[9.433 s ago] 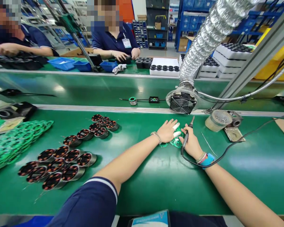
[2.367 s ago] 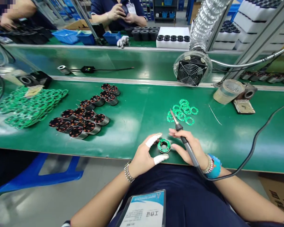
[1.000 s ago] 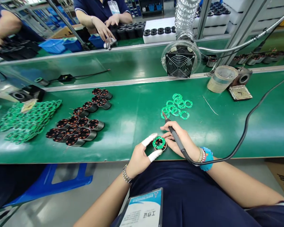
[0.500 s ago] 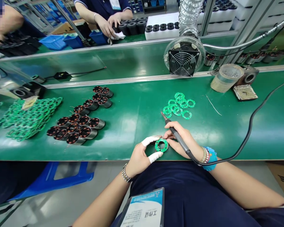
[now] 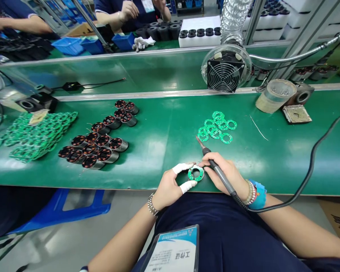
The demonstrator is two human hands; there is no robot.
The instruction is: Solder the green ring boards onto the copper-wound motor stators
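Observation:
Near the front edge of the bench, my left hand (image 5: 171, 185), with white-wrapped thumb and finger, grips a part topped by a green ring-shaped circuit board (image 5: 199, 176). A thin metal rim shows around the board; the body underneath is mostly hidden. My right hand (image 5: 228, 173) is closed on a soldering iron (image 5: 223, 177), its tip pointing up and left, away from the board. Fingertips of that hand are at the board's upper right edge. Beyond the iron's tip lies a loose group of green ring boards (image 5: 215, 132).
Wound motor stators (image 5: 103, 140) stand left of centre, beside a heap of green boards (image 5: 42, 138). A fan (image 5: 225, 75) hangs at the back. At right are a cloudy tub (image 5: 274, 96), a sponge tray (image 5: 297, 114) and the iron's cable (image 5: 308, 177). Co-workers sit opposite.
The view has shifted slightly, so bench things appear a little to the right. My hands keep their grips on the board part and iron. The co-worker's hands opposite have lifted off the white cloth.

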